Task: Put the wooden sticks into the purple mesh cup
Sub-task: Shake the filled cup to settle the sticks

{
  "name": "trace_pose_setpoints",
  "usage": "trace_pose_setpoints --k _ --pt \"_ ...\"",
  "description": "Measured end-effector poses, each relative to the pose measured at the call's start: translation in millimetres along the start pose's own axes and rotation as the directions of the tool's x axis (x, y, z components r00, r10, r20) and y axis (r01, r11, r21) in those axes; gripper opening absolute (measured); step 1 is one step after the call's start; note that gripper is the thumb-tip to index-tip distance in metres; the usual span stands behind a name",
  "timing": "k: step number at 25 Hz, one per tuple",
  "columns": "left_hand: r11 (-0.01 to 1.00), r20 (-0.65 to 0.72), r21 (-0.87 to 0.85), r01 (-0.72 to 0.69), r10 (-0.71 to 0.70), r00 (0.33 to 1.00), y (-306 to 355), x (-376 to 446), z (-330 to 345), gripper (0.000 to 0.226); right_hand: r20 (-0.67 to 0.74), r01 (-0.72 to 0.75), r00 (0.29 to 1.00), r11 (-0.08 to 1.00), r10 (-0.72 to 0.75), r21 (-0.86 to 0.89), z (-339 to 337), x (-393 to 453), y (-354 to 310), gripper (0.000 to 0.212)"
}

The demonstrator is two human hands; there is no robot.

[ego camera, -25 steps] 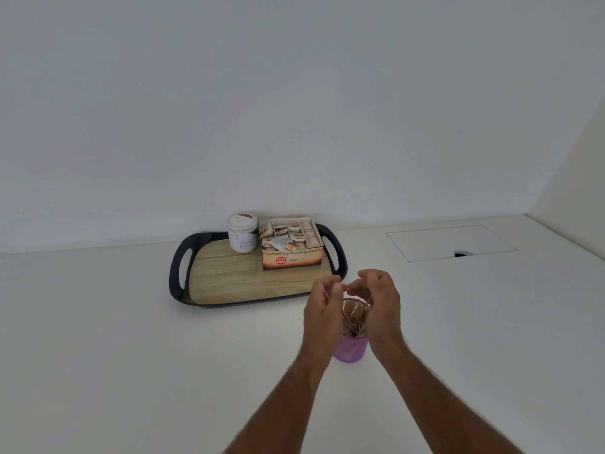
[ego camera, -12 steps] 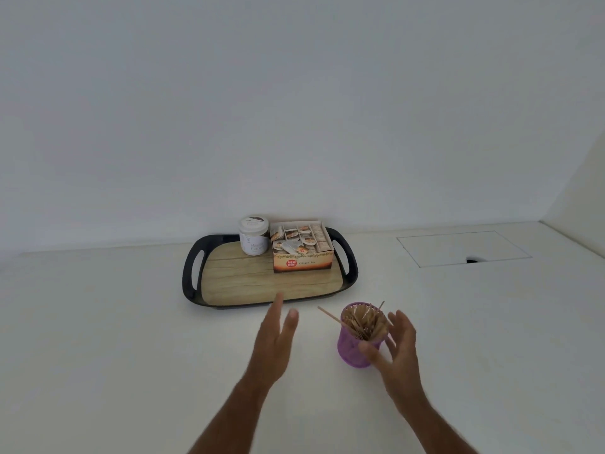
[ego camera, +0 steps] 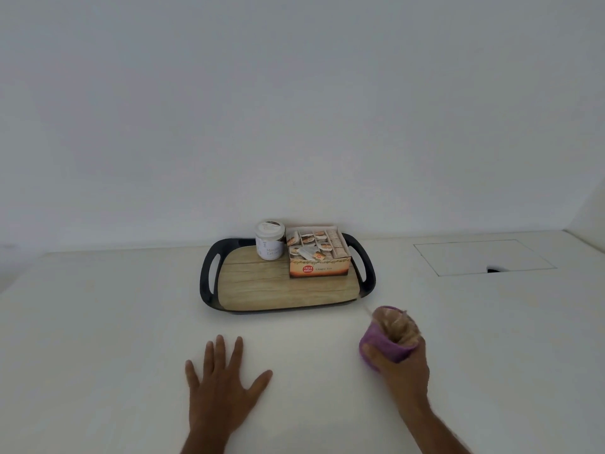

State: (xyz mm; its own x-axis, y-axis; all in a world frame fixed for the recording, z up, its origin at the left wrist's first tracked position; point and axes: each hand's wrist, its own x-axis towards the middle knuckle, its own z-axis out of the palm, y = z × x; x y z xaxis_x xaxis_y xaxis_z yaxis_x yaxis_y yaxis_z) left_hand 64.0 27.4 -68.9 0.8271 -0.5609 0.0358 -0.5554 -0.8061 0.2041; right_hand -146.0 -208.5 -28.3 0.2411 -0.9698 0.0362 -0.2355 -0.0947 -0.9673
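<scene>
We see sticks [ego camera: 397,326] already in cup [ego camera: 386,348], right hand [ego camera: 401,371] fingers curled round it, left hand [ego camera: 222,388] flat on counter [ego camera: 98,339]; task approx. done.

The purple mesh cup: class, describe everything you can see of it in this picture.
The purple mesh cup is a small, round, open-topped holder, blurred here. It leans to the left, and the right hand grips its lower wall. Pale wooden sticks fill its mouth; one pokes out up-left. It sits over the white table, in front of the tray's right corner.
</scene>
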Motion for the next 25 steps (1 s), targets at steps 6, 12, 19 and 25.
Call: trace_pose_setpoints --k 6,12,19,25 --pt "1.000 -0.022 -0.023 0.022 -0.022 1.000 -1 2 -2 0.109 -0.022 0.127 0.992 0.992 -0.127 -0.007 5 -6 -10 0.095" --pt "1.000 -0.048 -0.027 0.015 -0.016 0.999 -2 2 2 0.109 -0.066 0.163 0.984 0.986 -0.165 -0.027 8 -3 -17 0.093" --pt "1.000 -0.048 -0.024 0.015 -0.016 0.999 -1 1 3 0.112 -0.071 0.177 0.981 0.983 -0.181 -0.058 4 -3 -17 0.093" --pt "1.000 -0.013 -0.023 0.020 -0.021 1.000 0 2 -1 0.105 -0.110 0.148 0.983 0.989 -0.149 -0.023 2 -1 -17 0.088"
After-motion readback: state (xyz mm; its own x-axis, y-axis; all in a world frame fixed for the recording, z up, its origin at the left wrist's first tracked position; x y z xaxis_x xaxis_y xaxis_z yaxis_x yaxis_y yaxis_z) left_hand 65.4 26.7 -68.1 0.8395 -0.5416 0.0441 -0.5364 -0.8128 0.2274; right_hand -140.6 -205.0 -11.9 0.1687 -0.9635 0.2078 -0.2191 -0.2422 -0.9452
